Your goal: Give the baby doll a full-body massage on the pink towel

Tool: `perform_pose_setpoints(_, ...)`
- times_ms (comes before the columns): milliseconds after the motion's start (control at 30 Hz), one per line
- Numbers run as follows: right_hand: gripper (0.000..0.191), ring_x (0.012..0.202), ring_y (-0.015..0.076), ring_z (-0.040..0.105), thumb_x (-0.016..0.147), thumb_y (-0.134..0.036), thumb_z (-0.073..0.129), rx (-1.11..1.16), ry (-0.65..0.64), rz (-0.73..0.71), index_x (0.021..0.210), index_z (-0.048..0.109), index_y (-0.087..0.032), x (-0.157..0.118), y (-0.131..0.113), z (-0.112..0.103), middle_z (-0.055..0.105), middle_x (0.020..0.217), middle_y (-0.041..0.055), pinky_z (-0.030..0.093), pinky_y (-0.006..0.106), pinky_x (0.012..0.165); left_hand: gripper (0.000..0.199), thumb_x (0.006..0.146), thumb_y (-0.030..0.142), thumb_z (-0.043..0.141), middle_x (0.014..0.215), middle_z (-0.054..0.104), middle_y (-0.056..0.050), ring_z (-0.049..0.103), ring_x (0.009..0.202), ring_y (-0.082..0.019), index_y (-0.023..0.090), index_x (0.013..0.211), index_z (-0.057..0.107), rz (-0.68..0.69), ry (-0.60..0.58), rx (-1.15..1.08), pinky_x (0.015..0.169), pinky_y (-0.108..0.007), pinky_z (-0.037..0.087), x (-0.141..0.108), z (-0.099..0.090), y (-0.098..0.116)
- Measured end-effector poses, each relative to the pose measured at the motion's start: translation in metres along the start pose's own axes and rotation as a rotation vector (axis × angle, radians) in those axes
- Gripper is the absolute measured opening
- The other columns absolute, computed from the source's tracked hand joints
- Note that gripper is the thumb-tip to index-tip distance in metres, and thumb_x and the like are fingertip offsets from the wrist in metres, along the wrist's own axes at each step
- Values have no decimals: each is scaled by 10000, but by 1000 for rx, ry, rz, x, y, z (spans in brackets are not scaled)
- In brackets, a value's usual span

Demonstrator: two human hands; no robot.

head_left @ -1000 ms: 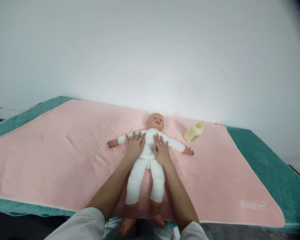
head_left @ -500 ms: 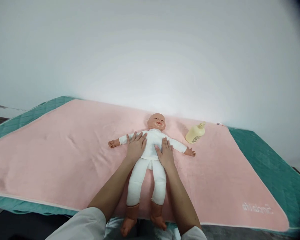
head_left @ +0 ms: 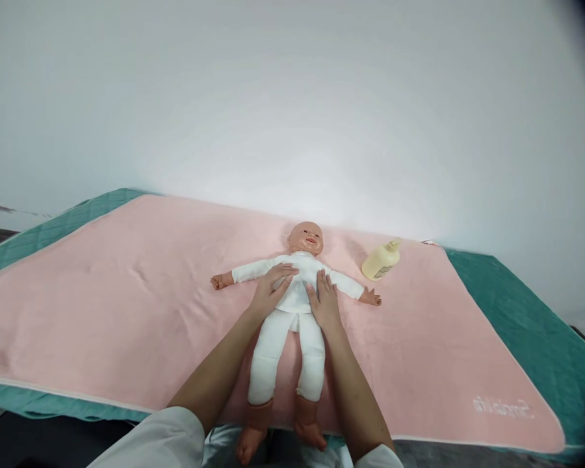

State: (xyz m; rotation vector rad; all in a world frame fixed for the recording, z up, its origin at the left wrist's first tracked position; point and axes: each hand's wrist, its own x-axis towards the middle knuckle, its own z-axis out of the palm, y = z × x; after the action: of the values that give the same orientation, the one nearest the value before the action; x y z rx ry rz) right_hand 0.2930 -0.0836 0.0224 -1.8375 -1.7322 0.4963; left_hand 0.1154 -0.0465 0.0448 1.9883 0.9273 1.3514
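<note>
A baby doll (head_left: 299, 300) in a white cloth top and trousers lies on its back with its arms spread and its feet toward me. My left hand (head_left: 272, 291) rests on the left side of the doll's chest, its fingers stretched out and pointing across toward the middle. On the other side of the torso lies my right hand (head_left: 325, 300), flat with the fingers pointing up toward the doll's shoulder and the thumb apart. Neither hand grips anything.
A pale yellow pump bottle (head_left: 380, 261) stands beside the doll's arm on the right. Under everything is a pink blanket (head_left: 127, 312) over a green quilted pad (head_left: 511, 299). A white wall (head_left: 292, 110) rises directly behind.
My left hand has turned inward, its fingers swinging from the doll's shoulder and side onto the middle of the chest. My right hand has stayed nearly in place.
</note>
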Motion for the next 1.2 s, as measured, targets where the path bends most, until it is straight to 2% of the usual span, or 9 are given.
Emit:
perform_pose_setpoints(67,643,1462,297,147,977,-453,223,16,1,3,1480,266,-54,1,1,1,207,1557,137,98,542,1173,309,953,331,439,1014,731,-48,647,1048,-188,207,968,721,-25,-92,-132,1075,-413,407,-2,0,3)
perform_pose_setpoints(133,610,1461,292,156,982,-402,191,28,3,5,1474,284,-53,1,3,1,217,1555,136,99,541,1173,317,951,331,448,941,747,-34,675,987,-184,212,907,738,-35,-216,-168,1076,-413,402,-2,0,5)
perform_pose_setpoints(233,583,1458,284,177,982,-359,180,38,11,1,1464,310,-59,3,4,3,235,1548,143,112,550,1169,252,917,341,521,913,754,-11,652,1069,-202,227,878,743,13,-369,-61,1151,-445,283,-1,1,6)
perform_pose_setpoints(367,576,1455,281,189,979,-351,188,50,22,-2,1454,332,-58,4,6,3,261,1539,145,116,553,1169,206,899,340,551,1070,727,0,583,1191,-196,248,928,733,51,-463,78,1202,-468,115,1,2,5)
perform_pose_setpoints(533,588,1459,276,173,975,-357,183,76,13,2,1456,326,-52,3,5,2,263,1543,122,93,535,1179,302,927,367,494,1272,631,-10,464,1314,-179,265,1157,660,41,-504,193,1203,-466,98,3,3,3)
perform_pose_setpoints(733,591,1464,266,158,971,-379,214,96,3,12,1466,313,-71,2,4,1,246,1552,101,71,515,1186,476,955,458,393,1486,411,-13,262,1432,-196,295,1399,445,2,-499,338,1195,-473,102,2,3,2)
perform_pose_setpoints(900,587,1464,269,156,966,-372,225,93,3,17,1470,310,-82,3,4,2,247,1552,90,66,517,1185,549,957,506,345,1535,322,-14,165,1460,-215,291,1462,333,-76,-455,446,1185,-509,69,0,6,-1)
perform_pose_setpoints(1033,569,1461,270,172,965,-368,239,88,18,6,1468,325,-116,3,5,2,260,1548,90,84,538,1177,556,957,499,344,1547,296,-25,161,1461,-233,292,1472,308,-156,-395,488,1173,-533,90,0,9,-5)
perform_pose_setpoints(1200,562,1455,283,187,967,-366,244,77,17,3,1456,349,-110,4,6,3,271,1542,108,99,551,1170,499,977,404,298,1533,326,-40,227,1442,-249,276,1457,349,-210,-276,522,1163,-548,115,-1,11,-8)
